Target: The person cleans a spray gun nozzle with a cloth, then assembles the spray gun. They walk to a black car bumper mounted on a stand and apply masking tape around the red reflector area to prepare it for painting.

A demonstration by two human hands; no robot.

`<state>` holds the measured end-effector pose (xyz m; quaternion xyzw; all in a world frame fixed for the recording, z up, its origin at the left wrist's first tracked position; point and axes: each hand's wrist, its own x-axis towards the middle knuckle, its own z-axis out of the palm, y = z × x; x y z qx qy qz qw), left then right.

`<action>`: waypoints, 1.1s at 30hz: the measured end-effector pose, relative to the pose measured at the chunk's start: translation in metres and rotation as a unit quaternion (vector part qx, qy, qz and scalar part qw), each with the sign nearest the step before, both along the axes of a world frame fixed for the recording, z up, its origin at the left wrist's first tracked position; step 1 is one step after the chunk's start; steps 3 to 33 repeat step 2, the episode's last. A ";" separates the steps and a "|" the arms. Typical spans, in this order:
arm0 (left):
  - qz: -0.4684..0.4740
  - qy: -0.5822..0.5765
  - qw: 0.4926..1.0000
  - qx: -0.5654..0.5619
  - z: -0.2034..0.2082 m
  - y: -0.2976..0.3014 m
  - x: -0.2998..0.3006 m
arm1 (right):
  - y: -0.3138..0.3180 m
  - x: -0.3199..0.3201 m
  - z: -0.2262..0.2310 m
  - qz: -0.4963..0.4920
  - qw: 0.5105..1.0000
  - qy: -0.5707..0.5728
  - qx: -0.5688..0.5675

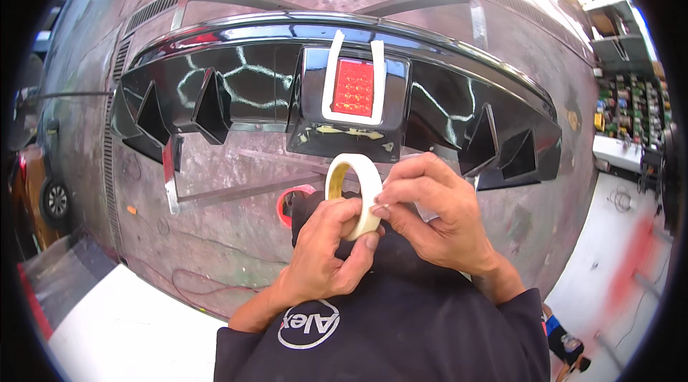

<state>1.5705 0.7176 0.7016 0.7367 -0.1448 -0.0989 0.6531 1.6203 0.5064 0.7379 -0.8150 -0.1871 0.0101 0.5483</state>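
Note:
A cream roll of masking tape [365, 180] is in front of my chest, its ring upright. My left hand [331, 244] grips its lower rim between thumb and fingers. The fingers of my right hand [441, 213] pinch at the roll's right side; a loose tape end there is too small to make out. Beyond my hands lies a glossy black car diffuser [259, 95] with pointed fins. Set in its middle is a red light [353, 88]. White tape strips [378, 70] run along the light's left, right and near edges, the side strips reaching past its far end.
A metal stand [236, 192] supports the diffuser above the stained floor [208, 231]. A red tape roll [287, 204] shows beside my left hand. Shelves with many small items [631, 113] stand at the right. A car wheel [56, 198] is at far left; another person [565, 342] is at lower right.

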 end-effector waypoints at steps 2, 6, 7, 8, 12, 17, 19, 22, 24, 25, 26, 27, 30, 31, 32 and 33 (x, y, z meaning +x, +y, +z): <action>0.033 0.021 0.999 -0.017 0.001 -0.009 -0.006 | -0.005 0.015 0.006 -0.018 1.000 0.014 0.009; 0.033 0.021 0.999 -0.017 0.001 -0.009 -0.006 | -0.005 0.015 0.006 -0.018 1.000 0.014 0.009; 0.033 0.021 0.999 -0.017 0.001 -0.009 -0.006 | -0.005 0.015 0.006 -0.018 1.000 0.014 0.009; 0.033 0.021 0.999 -0.017 0.001 -0.009 -0.006 | -0.005 0.015 0.006 -0.018 1.000 0.014 0.009; 0.033 0.021 0.999 -0.017 0.001 -0.009 -0.006 | -0.005 0.015 0.006 -0.018 1.000 0.014 0.009; 0.033 0.021 0.999 -0.017 0.001 -0.009 -0.006 | -0.005 0.015 0.006 -0.018 1.000 0.014 0.009; 0.033 0.021 0.999 -0.017 0.001 -0.009 -0.006 | -0.005 0.015 0.006 -0.018 1.000 0.014 0.009; 0.033 0.021 0.999 -0.017 0.001 -0.009 -0.006 | -0.005 0.015 0.006 -0.018 1.000 0.014 0.009; 0.033 0.021 0.999 -0.017 0.001 -0.009 -0.006 | -0.005 0.015 0.006 -0.018 1.000 0.014 0.009; 0.033 0.021 0.999 -0.017 0.001 -0.009 -0.006 | -0.005 0.015 0.006 -0.018 1.000 0.014 0.009; 0.033 0.021 0.999 -0.017 0.001 -0.009 -0.006 | -0.005 0.015 0.006 -0.018 1.000 0.014 0.009; 0.033 0.021 0.999 -0.017 0.001 -0.009 -0.006 | -0.005 0.015 0.006 -0.018 1.000 0.014 0.009; 0.033 0.021 0.999 -0.017 0.001 -0.009 -0.006 | -0.005 0.015 0.006 -0.018 1.000 0.014 0.009; 0.033 0.021 0.999 -0.017 0.001 -0.009 -0.006 | -0.005 0.015 0.006 -0.018 1.000 0.014 0.009; 0.033 0.021 0.999 -0.017 0.001 -0.009 -0.006 | -0.005 0.015 0.006 -0.018 1.000 0.014 0.009; 0.033 0.021 0.999 -0.017 0.001 -0.009 -0.006 | -0.005 0.015 0.006 -0.018 1.000 0.014 0.009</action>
